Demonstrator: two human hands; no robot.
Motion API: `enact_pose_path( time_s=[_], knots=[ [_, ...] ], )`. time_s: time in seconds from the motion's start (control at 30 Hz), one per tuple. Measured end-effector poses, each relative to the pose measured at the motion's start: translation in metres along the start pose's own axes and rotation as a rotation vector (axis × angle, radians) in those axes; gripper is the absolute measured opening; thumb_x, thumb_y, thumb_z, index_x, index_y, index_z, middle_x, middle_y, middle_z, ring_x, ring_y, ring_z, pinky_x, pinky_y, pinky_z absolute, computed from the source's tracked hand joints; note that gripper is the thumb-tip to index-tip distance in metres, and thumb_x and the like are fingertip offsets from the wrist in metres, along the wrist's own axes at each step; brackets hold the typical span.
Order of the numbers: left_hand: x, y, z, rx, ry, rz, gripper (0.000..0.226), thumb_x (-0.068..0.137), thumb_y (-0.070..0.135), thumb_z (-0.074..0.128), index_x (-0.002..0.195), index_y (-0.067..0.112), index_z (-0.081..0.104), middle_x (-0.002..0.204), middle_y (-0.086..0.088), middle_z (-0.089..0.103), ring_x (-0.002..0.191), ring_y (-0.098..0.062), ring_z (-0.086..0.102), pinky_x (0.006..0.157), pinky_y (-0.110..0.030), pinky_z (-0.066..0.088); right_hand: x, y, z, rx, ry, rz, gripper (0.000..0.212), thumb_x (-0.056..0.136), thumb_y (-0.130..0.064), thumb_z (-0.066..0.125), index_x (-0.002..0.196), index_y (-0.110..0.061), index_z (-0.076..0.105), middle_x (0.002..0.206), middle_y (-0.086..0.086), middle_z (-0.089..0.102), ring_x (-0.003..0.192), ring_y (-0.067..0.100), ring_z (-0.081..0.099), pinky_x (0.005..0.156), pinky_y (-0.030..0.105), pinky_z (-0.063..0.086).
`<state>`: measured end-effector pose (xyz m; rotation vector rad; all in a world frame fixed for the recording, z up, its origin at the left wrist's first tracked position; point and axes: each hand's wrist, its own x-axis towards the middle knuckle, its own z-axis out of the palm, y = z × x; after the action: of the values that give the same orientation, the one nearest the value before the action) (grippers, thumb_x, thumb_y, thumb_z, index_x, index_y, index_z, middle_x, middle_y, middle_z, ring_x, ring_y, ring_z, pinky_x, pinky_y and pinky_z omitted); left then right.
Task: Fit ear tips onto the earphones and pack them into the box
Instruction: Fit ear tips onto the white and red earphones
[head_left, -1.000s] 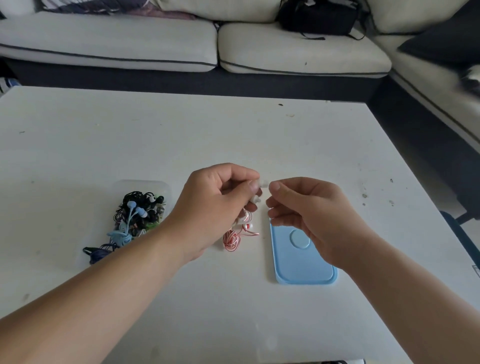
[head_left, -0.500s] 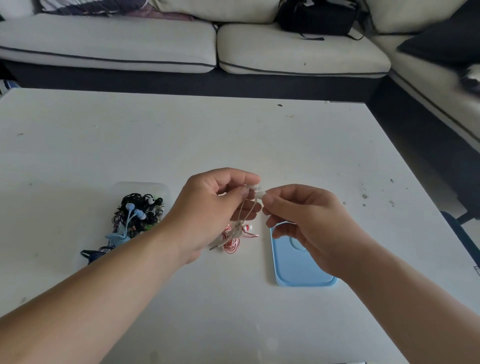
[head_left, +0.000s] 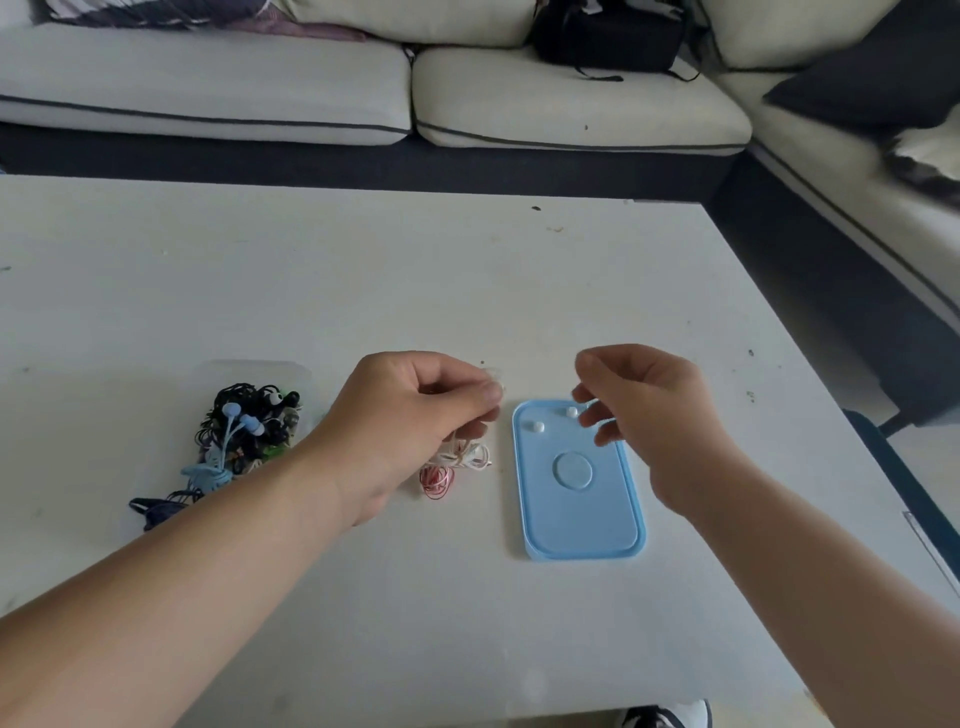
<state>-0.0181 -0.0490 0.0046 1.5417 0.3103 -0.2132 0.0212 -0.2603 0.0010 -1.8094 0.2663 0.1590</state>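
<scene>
My left hand (head_left: 415, 415) pinches an earbud of the red-and-white earphones, with a pale ear tip (head_left: 496, 375) showing at its fingertips. The rest of that red-and-white cable (head_left: 447, 467) lies coiled on the table below the hand. My right hand (head_left: 644, 410) hovers loosely curled over the far end of the blue lid (head_left: 576, 525) and holds nothing. Two white ear tips (head_left: 536, 426) lie on the lid's far end. A clear box (head_left: 249, 374) at the left holds a tangle of several earphones (head_left: 244, 431).
The white table (head_left: 363, 286) ends at the right and far sides. A pale sofa (head_left: 519, 104) with a black bag (head_left: 608, 36) runs behind it. A shoe (head_left: 665, 717) shows below the near edge.
My hands have come apart. The right hand let go of the earbud and moved right, over the blue lid. The left hand keeps hold of the earbud.
</scene>
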Motion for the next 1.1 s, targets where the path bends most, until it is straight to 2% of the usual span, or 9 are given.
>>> enact_pose_path(
  time_s=[0.13, 0.27, 0.37, 0.47, 0.6, 0.73, 0.9, 1.0, 1.1],
  knots=[
    [0.000, -0.001, 0.002, 0.022, 0.009, -0.014, 0.008, 0.085, 0.007, 0.082, 0.092, 0.007, 0.079, 0.089, -0.015, 0.080, 0.086, -0.032, 0.076, 0.092, -0.048, 0.060, 0.022, 0.029, -0.003, -0.342, 0.040, 0.007, 0.011, 0.088, -0.012, 0.065, 0.080, -0.013, 0.072, 0.074, 0.010, 0.072, 0.070, 0.028, 0.070, 0.069, 0.045, 0.062],
    [0.001, -0.003, 0.000, 0.026, 0.022, -0.014, 0.011, 0.082, 0.002, 0.083, 0.090, 0.007, 0.077, 0.087, -0.015, 0.079, 0.091, -0.040, 0.076, 0.090, -0.052, 0.060, 0.037, 0.044, -0.003, -0.564, 0.096, -0.011, 0.007, 0.091, -0.016, 0.060, 0.085, -0.016, 0.065, 0.079, 0.003, 0.068, 0.072, 0.026, 0.066, 0.065, 0.034, 0.054],
    [0.001, -0.004, -0.002, 0.034, -0.007, -0.017, 0.010, 0.086, 0.007, 0.080, 0.094, 0.004, 0.074, 0.085, -0.014, 0.079, 0.078, -0.028, 0.071, 0.081, -0.042, 0.059, 0.044, 0.050, -0.008, -0.614, 0.128, 0.054, 0.011, 0.089, -0.010, 0.055, 0.083, -0.017, 0.060, 0.083, 0.009, 0.068, 0.078, 0.034, 0.069, 0.070, 0.040, 0.060],
    [0.002, -0.005, -0.003, 0.053, -0.026, -0.025, 0.013, 0.088, 0.011, 0.080, 0.096, 0.004, 0.074, 0.086, -0.012, 0.079, 0.074, -0.024, 0.069, 0.085, -0.049, 0.059, 0.047, 0.055, -0.011, -0.605, 0.134, 0.102, 0.015, 0.087, -0.006, 0.052, 0.081, -0.013, 0.064, 0.082, 0.013, 0.070, 0.080, 0.039, 0.071, 0.073, 0.046, 0.062],
    [0.002, -0.005, -0.004, 0.072, -0.037, -0.015, 0.011, 0.089, 0.013, 0.079, 0.096, 0.005, 0.075, 0.086, -0.010, 0.080, 0.075, -0.024, 0.072, 0.090, -0.050, 0.060, 0.048, 0.058, -0.008, -0.637, 0.111, 0.066, 0.014, 0.090, -0.014, 0.064, 0.078, -0.012, 0.070, 0.076, 0.010, 0.070, 0.076, 0.034, 0.069, 0.071, 0.042, 0.060],
    [0.003, -0.006, -0.005, 0.057, -0.035, -0.003, 0.012, 0.089, 0.011, 0.079, 0.096, 0.003, 0.074, 0.086, -0.012, 0.079, 0.074, -0.023, 0.072, 0.087, -0.045, 0.060, 0.047, 0.061, -0.003, -0.689, 0.084, -0.009, 0.019, 0.089, -0.012, 0.065, 0.073, -0.016, 0.073, 0.071, 0.003, 0.069, 0.065, 0.023, 0.060, 0.058, 0.027, 0.049],
    [0.003, -0.006, -0.005, 0.042, -0.029, -0.002, 0.010, 0.090, 0.009, 0.078, 0.096, 0.003, 0.074, 0.085, -0.013, 0.079, 0.076, -0.024, 0.072, 0.088, -0.044, 0.060, 0.042, 0.063, -0.006, -0.783, 0.038, -0.055, 0.017, 0.083, -0.005, 0.057, 0.072, 0.003, 0.067, 0.059, 0.007, 0.053, 0.052, 0.021, 0.041, 0.047, 0.024, 0.036],
    [0.002, -0.005, -0.004, 0.049, -0.029, 0.007, 0.008, 0.092, 0.012, 0.076, 0.095, 0.005, 0.075, 0.086, -0.012, 0.079, 0.076, -0.024, 0.072, 0.090, -0.046, 0.061, 0.034, 0.050, -0.006, -0.616, 0.002, -0.040, 0.014, 0.087, -0.006, 0.065, 0.075, -0.004, 0.072, 0.063, 0.006, 0.067, 0.054, 0.025, 0.058, 0.054, 0.031, 0.053],
    [0.002, -0.003, -0.003, 0.023, -0.027, 0.023, 0.008, 0.094, 0.016, 0.075, 0.094, 0.008, 0.078, 0.087, -0.012, 0.080, 0.081, -0.026, 0.076, 0.091, -0.046, 0.062, 0.015, 0.020, -0.001, -0.108, -0.145, 0.022, 0.004, 0.091, -0.004, 0.073, 0.088, -0.003, 0.075, 0.077, 0.014, 0.075, 0.068, 0.027, 0.073, 0.073, 0.042, 0.064]
  ],
)
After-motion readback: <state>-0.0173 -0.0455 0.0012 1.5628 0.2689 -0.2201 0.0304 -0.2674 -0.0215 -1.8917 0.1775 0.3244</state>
